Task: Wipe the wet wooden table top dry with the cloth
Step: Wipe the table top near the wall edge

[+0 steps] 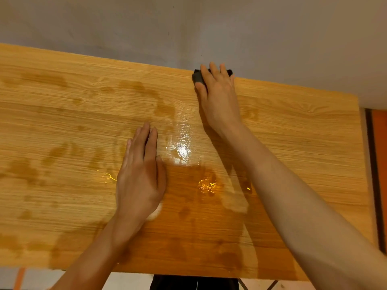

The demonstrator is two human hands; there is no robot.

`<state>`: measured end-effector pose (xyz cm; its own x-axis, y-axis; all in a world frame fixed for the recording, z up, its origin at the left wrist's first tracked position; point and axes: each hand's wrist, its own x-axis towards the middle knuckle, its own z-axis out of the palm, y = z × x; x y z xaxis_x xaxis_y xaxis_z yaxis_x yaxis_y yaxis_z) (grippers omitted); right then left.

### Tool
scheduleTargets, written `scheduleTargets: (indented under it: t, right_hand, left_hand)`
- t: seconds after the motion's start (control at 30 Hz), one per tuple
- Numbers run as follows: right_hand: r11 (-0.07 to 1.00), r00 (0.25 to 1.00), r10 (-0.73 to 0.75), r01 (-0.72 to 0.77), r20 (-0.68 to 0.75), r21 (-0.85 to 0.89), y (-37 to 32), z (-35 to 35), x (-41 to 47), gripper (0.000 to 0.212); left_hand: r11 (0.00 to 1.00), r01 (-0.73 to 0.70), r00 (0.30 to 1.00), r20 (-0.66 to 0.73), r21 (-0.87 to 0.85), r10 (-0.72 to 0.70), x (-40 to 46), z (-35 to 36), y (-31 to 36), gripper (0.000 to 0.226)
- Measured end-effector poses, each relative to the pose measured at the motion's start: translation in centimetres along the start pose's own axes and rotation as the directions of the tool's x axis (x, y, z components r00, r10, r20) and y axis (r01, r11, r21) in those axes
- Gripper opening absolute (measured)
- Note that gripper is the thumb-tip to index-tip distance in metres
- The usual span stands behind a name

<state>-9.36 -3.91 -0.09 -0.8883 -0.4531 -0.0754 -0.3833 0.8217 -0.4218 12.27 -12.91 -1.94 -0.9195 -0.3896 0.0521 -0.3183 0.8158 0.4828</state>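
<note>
The wooden table top [303, 126] fills most of the view, with dark wet patches across its left and middle and a shiny puddle [184, 151] near the centre. My right hand [217, 91] lies flat at the table's far edge, pressing down on a small dark cloth [197, 77]; only the cloth's left end and a corner past my fingers show. My left hand [140, 172] rests palm down on the wet wood near the middle, fingers together, holding nothing.
A grey wall [188, 28] rises right behind the table's far edge. To the right of the table is a dark strip and an orange surface [380, 164]. Dark table legs [243, 284] show below the near edge.
</note>
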Motion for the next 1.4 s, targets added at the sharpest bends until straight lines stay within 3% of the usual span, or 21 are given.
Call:
scheduleTargets:
  t: [0.1,0.23,0.33,0.57,0.7,0.87,0.97,1.17,1.3,1.4]
  right_hand:
    - [0.997,0.995,-0.076,0.077,-0.057,0.008,0.1,0.6,-5.5,0.044]
    - [0.976,0.982,-0.19,0.189,0.007,-0.109,0.3,1.3,-13.5,0.042]
    - [0.947,0.965,-0.253,0.263,0.072,-0.186,0.9,0.7,-12.5,0.045]
    - [0.998,0.999,0.003,-0.006,-0.032,-0.07,2.7,-1.0,0.7,0.046]
    - [0.997,0.994,-0.055,0.05,-0.089,-0.061,2.3,-0.1,-6.4,0.049]
    - [0.968,0.972,-0.232,0.234,0.032,-0.086,2.8,0.1,-16.4,0.046]
    - [0.954,0.967,-0.254,0.256,0.033,-0.155,4.0,-0.3,-12.1,0.043]
    - [0.997,0.998,-0.004,0.0,-0.061,-0.075,6.1,-2.1,0.4,0.045]
    - [0.996,0.994,-0.064,0.058,-0.091,-0.069,5.4,-1.1,-6.6,0.044]
    - [0.968,0.988,-0.15,0.142,-0.023,-0.208,5.0,-0.4,-14.8,0.043]
  left_hand:
    - [1.0,-0.004,1.0,0.002,-0.001,0.004,-0.1,0.0,0.0,0.055]
    - [1.0,-0.009,1.0,0.011,-0.005,0.009,0.0,0.1,0.1,0.055]
    - [1.0,-0.011,1.0,0.011,-0.005,0.011,0.1,0.1,0.2,0.056]
    - [1.0,-0.007,1.0,-0.009,0.017,0.008,0.1,0.1,0.1,0.056]
    - [0.999,-0.007,1.0,-0.006,0.034,0.007,0.1,0.1,0.0,0.056]
    - [0.999,-0.011,1.0,0.0,0.048,0.011,0.1,0.2,0.2,0.056]
    - [0.998,-0.022,1.0,0.024,0.051,0.021,0.2,0.0,0.1,0.056]
    - [0.998,-0.009,1.0,0.025,0.069,0.007,0.2,0.1,0.0,0.057]
    - [0.997,-0.005,0.999,0.035,0.073,0.003,0.1,0.0,0.1,0.058]
    - [0.997,-0.008,0.999,0.032,0.076,0.006,0.2,0.0,0.2,0.058]
